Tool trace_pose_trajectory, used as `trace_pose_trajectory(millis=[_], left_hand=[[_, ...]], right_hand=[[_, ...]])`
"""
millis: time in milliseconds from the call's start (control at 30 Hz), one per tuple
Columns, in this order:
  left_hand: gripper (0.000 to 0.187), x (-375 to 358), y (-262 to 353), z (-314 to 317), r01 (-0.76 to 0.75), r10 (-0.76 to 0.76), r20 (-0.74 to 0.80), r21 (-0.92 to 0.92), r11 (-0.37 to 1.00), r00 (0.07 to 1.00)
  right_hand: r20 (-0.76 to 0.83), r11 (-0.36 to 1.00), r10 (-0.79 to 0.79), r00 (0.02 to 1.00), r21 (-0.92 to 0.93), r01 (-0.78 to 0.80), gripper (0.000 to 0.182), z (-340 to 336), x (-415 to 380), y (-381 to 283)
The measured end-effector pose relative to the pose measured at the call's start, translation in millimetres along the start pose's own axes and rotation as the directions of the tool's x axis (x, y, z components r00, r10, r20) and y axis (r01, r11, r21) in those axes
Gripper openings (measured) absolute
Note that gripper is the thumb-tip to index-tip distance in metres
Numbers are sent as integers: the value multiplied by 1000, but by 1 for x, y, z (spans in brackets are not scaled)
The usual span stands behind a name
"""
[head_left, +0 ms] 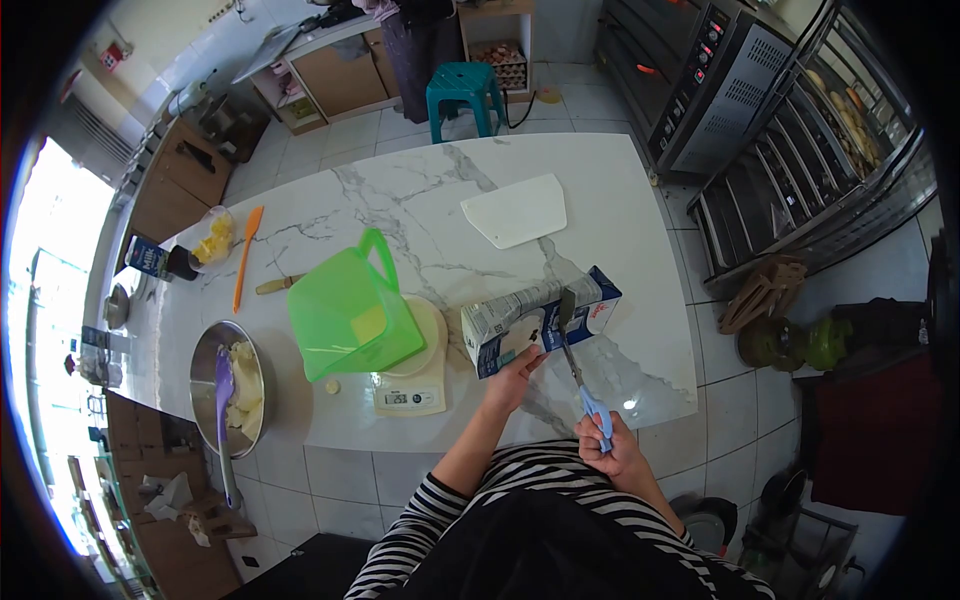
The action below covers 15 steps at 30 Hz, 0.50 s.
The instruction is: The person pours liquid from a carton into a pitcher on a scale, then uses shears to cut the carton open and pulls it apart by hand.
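Observation:
A blue and white carton (505,325) lies on its side on the marble table. My left hand (515,380) is closed on its near edge, thumb and fingers at the lower side. My right hand (612,445) is wrapped round the light blue handles of a pair of scissors (594,408). Their dark blades reach up over the carton's printed side near its right end and overlap it in this view. To the left of the carton, a green plastic pitcher (350,315) sits on a white kitchen scale (410,398) with a lit display.
A steel bowl (262,400) with a pale creamy mass and a purple spatula (224,385) stands at the table's left edge. An orange spatula (248,255), a milk carton (147,258) and a white scraper (518,210) lie farther back. A person (425,55) stands beyond a teal stool (465,95).

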<state>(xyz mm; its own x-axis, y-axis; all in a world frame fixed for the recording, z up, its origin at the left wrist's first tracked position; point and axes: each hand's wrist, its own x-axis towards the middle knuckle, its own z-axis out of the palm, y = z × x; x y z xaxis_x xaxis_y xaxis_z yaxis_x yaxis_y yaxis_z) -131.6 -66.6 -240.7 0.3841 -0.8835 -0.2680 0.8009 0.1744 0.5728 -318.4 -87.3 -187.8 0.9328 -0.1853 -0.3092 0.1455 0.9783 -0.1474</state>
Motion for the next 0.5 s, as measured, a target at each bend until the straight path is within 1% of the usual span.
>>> trace_pose_trajectory(millis=[67, 133, 200, 233, 300, 367, 433, 467, 500], left_hand=[[23, 0, 0, -3, 8, -8, 2, -29, 1000, 1000], [21, 1, 0, -5, 14, -13, 6, -57, 998, 1000], [19, 2, 2, -5, 24, -25, 2, -194, 981, 1000], [19, 2, 2, -4, 24, -24, 1, -193, 981, 1000], [20, 3, 4, -2, 16, -27, -38, -264, 964, 999], [19, 1, 7, 2, 14, -31, -55, -279, 960, 998], [18, 0, 11, 8, 10, -33, -74, -294, 956, 997], [19, 0, 12, 11, -12, -19, -111, -272, 962, 994], [21, 0, 12, 13, -32, -6, -148, -249, 968, 989]], right_hand=[[-26, 1000, 4, 1000, 19, -3, 26, 1, -1, 1], [-126, 998, -45, 991, -49, 39, 21, 5, -2, 4], [-116, 998, -58, 992, -43, 53, 21, 5, -2, 6], [-107, 997, -69, 992, -37, 65, 21, 5, -2, 6], [-95, 997, -59, 994, -55, 53, 22, 16, 0, 5], [-87, 996, -52, 995, -73, 45, 24, 23, 0, 3], [-48, 988, 9, 999, -154, -17, 28, 24, -1, 3], [-48, 988, 9, 999, -152, -16, 28, 23, -2, 3], [-87, 978, 24, 996, -204, -42, 29, 20, -2, 4]])
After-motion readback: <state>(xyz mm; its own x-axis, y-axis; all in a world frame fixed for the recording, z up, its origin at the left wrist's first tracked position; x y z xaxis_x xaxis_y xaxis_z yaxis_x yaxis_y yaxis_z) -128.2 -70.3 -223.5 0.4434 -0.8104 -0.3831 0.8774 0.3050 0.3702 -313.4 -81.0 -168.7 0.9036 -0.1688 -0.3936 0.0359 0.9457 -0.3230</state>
